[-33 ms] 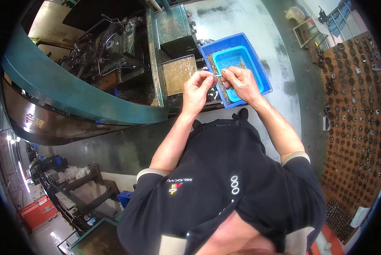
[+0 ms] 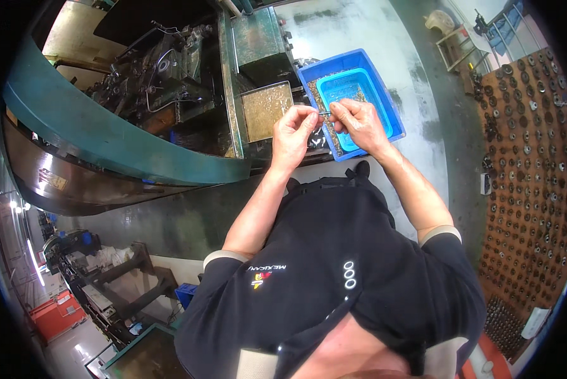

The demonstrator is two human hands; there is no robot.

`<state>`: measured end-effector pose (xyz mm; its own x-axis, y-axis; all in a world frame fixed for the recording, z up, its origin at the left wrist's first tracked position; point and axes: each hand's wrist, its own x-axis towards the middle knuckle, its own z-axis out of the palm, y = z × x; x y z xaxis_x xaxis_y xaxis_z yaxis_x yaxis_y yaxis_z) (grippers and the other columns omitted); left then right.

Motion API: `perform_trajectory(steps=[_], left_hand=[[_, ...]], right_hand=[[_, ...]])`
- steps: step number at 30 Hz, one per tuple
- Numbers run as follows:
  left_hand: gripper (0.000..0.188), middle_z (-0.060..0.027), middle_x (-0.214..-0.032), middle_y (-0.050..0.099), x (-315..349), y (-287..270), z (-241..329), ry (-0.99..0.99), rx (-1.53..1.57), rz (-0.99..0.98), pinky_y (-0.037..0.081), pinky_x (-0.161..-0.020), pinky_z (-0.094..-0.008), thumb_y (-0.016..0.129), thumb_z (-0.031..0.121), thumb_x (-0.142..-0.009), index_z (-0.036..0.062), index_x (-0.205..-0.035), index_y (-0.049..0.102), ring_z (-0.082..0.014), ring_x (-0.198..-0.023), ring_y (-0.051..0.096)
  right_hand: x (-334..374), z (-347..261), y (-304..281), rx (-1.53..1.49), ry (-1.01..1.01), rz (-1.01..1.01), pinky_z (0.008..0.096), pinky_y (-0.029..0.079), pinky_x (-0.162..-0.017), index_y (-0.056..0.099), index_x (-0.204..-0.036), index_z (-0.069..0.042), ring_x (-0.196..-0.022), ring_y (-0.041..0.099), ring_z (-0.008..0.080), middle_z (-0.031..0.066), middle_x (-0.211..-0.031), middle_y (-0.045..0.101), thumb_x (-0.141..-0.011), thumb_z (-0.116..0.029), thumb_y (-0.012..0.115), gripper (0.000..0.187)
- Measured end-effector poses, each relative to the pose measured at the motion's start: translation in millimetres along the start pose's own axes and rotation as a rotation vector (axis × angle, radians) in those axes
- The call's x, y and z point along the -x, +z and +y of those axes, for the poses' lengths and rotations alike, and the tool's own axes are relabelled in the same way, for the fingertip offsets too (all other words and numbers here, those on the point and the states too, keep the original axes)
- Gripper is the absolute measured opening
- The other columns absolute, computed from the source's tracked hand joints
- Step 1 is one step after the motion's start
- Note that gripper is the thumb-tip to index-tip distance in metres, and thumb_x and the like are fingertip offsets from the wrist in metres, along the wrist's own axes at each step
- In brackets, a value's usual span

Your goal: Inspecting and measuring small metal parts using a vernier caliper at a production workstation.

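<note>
Both of my hands meet in front of me over the left part of a blue bin. A small, thin metal pin-like piece spans the gap between my fingertips; its exact kind is too small to make out. My left hand pinches its left end between thumb and finger. With thumb and index finger, my right hand grips the other end. Beneath my right hand, a light-blue perforated basket sits inside the bin, partly hidden by that hand.
Left of the bin stands a green machine with dark, oily workings and a curved guard. A shallow metal tray with a wet-looking, brownish surface adjoins it. At right, a brown board carries many round metal parts. Small brownish bits lie in the bin.
</note>
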<state>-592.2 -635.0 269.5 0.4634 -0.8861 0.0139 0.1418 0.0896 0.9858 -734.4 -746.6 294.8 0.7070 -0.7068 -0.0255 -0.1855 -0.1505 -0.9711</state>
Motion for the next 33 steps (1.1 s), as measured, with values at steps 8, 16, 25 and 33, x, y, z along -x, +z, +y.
perform_trajectory(steps=[8, 16, 25, 33], left_hand=[[0.017, -0.0076, -0.085, 0.067, -1.5, -12.2, -4.2, -0.135, -0.078, -0.037, 0.051, -0.075, -0.0267, 0.057, 0.019, -0.096, 0.002, -0.094, 0.061, -0.0137, -0.08, 0.064], [0.019, -0.0084, -0.085, 0.067, -2.2, -7.5, 1.3, -0.067, -0.043, -0.053, 0.052, -0.074, -0.027, 0.055, 0.02, -0.097, 0.0023, -0.093, 0.06, -0.0147, -0.079, 0.065], [0.02, -0.0091, -0.085, 0.067, -0.6, -8.5, 3.0, -0.059, -0.056, -0.07, 0.052, -0.072, -0.0274, 0.055, 0.02, -0.097, 0.0013, -0.091, 0.059, -0.0152, -0.078, 0.064], [0.022, -0.0096, -0.084, 0.067, 1.3, -6.5, 3.6, -0.046, -0.041, -0.033, 0.052, -0.072, -0.0276, 0.054, 0.02, -0.098, 0.0009, -0.088, 0.06, -0.015, -0.076, 0.065]], right_hand=[[-2.8, 4.0, -0.3, 0.018, -0.11, -0.067, 0.0255, 0.046, -0.06, 0.063, -0.086, 0.002, -0.067, 0.056, 0.0085, 0.004, -0.071, 0.062, -0.092, -0.015, 0.06, 0.018], [-2.6, 8.6, -1.3, 0.002, -0.101, -0.049, 0.0284, 0.048, -0.063, 0.065, -0.092, 0.001, -0.068, 0.06, 0.0117, 0.0079, -0.072, 0.066, -0.09, -0.017, 0.063, 0.019], [-1.9, 0.4, -2.4, 0.02, -0.102, -0.061, 0.0262, 0.05, -0.065, 0.064, -0.092, 0.002, -0.071, 0.061, 0.0098, 0.0056, -0.076, 0.066, -0.09, -0.012, 0.063, 0.014], [-2.3, -1.6, -2.2, 0.046, -0.122, -0.065, 0.0263, 0.049, -0.067, 0.064, -0.093, 0.001, -0.073, 0.061, 0.0101, 0.0061, -0.078, 0.067, -0.089, -0.012, 0.064, 0.014]])
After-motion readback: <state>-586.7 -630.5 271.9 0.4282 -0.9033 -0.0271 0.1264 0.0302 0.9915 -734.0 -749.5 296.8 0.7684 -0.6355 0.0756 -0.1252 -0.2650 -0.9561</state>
